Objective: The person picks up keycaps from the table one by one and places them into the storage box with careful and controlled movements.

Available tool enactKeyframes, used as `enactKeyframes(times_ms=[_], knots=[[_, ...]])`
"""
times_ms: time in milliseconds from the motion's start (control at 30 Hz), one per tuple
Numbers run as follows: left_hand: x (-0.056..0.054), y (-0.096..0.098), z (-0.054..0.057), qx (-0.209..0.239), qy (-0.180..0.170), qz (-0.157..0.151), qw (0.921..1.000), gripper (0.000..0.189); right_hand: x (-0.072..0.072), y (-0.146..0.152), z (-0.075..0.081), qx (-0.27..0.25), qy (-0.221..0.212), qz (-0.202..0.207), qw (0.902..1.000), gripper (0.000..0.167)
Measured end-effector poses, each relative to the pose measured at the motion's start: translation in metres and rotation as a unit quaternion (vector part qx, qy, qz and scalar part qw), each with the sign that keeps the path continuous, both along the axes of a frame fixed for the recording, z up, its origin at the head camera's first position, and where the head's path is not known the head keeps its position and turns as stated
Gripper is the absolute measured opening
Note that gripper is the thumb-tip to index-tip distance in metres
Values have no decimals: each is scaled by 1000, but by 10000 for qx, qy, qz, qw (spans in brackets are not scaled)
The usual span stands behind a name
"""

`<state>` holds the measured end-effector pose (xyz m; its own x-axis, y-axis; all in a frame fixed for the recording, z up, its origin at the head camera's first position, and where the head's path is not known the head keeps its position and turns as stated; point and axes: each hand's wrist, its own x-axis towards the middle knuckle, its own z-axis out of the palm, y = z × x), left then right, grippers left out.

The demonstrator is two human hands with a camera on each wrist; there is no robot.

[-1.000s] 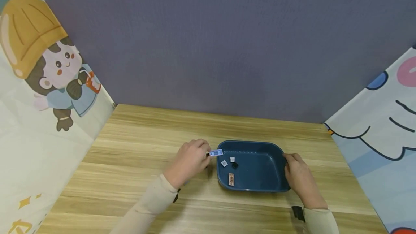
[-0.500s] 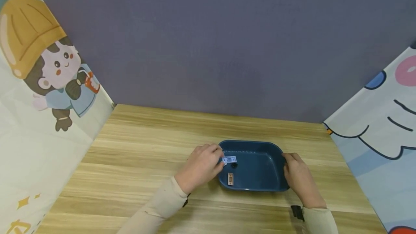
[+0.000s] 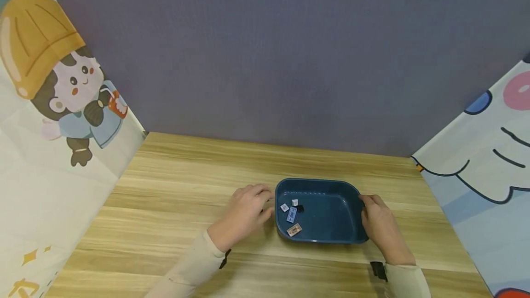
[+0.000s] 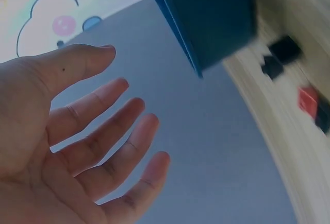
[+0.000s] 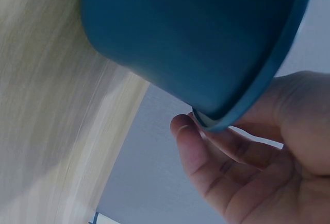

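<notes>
My right hand point(image 3: 383, 226) pinches the right rim of a dark blue plastic tub point(image 3: 331, 222); the right wrist view shows the fingers curled at its rim point(image 5: 227, 123). Just outside the tub's left wall is my left hand point(image 3: 242, 215), its fingers spread and nothing in them in the left wrist view. Inside, toward the left, lie a small blue printed rectangle point(image 3: 291, 214), a tan printed rectangle point(image 3: 294, 230), two small white blocks, one point(image 3: 284, 207) nearer the left wall and one point(image 3: 295, 202) farther back, and a small black piece point(image 3: 300, 208).
On the wooden table point(image 3: 178, 169), the left wrist view shows small black blocks point(image 4: 284, 50) and a red block point(image 4: 308, 100) beside a black one. They are hidden in the head view. A grey-blue wall point(image 3: 265, 59) rises behind, with cartoon-printed panels at both sides.
My left hand carried the blue rectangle over the tub, let it go inside, and drew back left. The tan rectangle has turned. My right hand stays on the rim.
</notes>
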<state>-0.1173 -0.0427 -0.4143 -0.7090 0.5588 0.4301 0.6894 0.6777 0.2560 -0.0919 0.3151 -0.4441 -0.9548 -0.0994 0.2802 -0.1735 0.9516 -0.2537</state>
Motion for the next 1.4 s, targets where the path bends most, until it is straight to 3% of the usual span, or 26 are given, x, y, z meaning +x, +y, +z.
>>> enactKeyframes(times_ms=[300,533,967,1400], knots=[[18,-49,-16,40,-144,308,9994,25,1,-2,2,-5,37,14,10000,30],[29,-69,-33,-158,-482,553,9972,24,2,-2,3,-36,-204,-19,9998,31],[31,-76,-63,-320,-954,706,9924,21,3,-3,2,-4,-181,-39,9998,31],[29,-76,-66,-298,-1204,655,9901,18,1,-4,2,-7,-123,-76,9999,31]])
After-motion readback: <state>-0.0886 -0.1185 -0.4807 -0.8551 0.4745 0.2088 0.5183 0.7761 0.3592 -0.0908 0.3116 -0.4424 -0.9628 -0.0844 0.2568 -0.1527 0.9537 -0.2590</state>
